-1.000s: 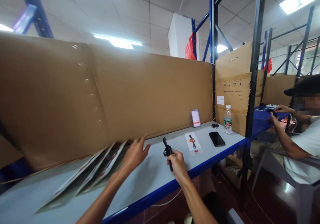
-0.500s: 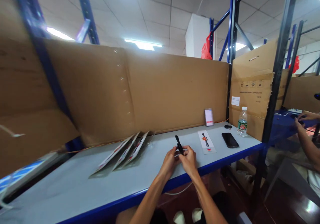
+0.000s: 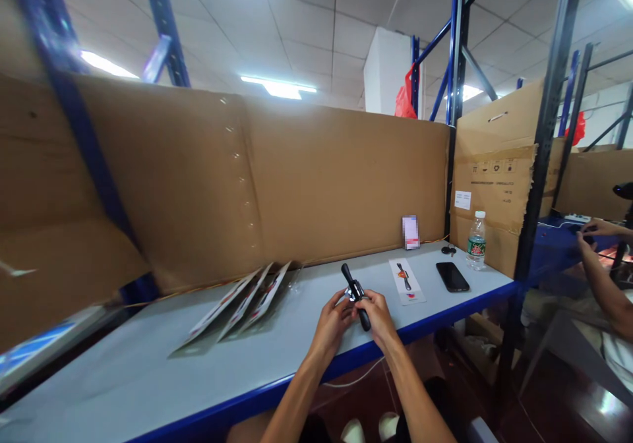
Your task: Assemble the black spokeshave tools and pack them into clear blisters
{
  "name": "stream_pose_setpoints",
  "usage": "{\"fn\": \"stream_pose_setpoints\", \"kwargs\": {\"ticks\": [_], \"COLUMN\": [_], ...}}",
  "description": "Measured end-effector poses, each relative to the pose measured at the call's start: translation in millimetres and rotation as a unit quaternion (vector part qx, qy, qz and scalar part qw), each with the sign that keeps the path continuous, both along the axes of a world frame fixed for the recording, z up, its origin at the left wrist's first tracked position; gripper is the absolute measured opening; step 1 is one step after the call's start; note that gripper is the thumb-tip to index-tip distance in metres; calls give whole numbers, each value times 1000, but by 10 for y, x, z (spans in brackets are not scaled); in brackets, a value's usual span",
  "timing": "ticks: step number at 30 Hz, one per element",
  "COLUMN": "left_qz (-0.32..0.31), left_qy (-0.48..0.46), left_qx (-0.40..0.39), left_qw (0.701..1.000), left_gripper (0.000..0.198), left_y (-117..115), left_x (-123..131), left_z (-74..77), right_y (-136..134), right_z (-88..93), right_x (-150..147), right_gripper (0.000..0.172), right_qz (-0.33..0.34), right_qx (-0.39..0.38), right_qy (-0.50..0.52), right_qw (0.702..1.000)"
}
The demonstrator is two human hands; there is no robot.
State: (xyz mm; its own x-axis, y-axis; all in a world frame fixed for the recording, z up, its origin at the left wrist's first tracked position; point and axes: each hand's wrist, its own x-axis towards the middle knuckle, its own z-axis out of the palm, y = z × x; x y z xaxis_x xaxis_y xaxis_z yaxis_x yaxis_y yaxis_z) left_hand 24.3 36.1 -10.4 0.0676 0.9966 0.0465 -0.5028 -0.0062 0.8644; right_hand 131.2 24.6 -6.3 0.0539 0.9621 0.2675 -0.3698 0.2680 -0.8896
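A black two-handled tool (image 3: 364, 318) with a shiny metal part at its middle is held above the front of the grey table (image 3: 306, 298). My left hand (image 3: 335, 319) has its fingers closed at the metal part, on the tool's left side. Around the tool's middle and lower handle, my right hand (image 3: 377, 312) is closed from the right. To the right lies a white card (image 3: 414, 287) with a picture of a similar tool. Several flat packages (image 3: 254, 304) in clear plastic lean against each other to the left.
A black phone (image 3: 452, 277), a water bottle (image 3: 476, 242), small dark objects (image 3: 448, 250) and an upright phone-like screen (image 3: 410, 232) are at the right. Cardboard (image 3: 346, 186) walls the back. Another person's arm (image 3: 606, 285) shows at far right.
The tool has turned in my hands, so its metal middle and lower handle now show. My fingers have shifted along it. The view has moved slightly.
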Motion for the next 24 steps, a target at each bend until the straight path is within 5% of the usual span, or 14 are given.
{"fn": "stream_pose_setpoints", "kwargs": {"ticks": [20,24], "left_qz": [38,29], "left_qy": [12,14], "left_qx": [10,23], "left_qw": [999,999], "left_gripper": [40,37], "left_y": [-38,-60], "left_x": [-81,-69], "left_z": [7,23], "right_y": [17,56], "right_z": [-45,-49], "right_x": [20,40], "right_gripper": [22,33], "right_qz": [62,67], "right_qx": [-57,-74], "right_qy": [-16,12], "right_qw": [996,995]}}
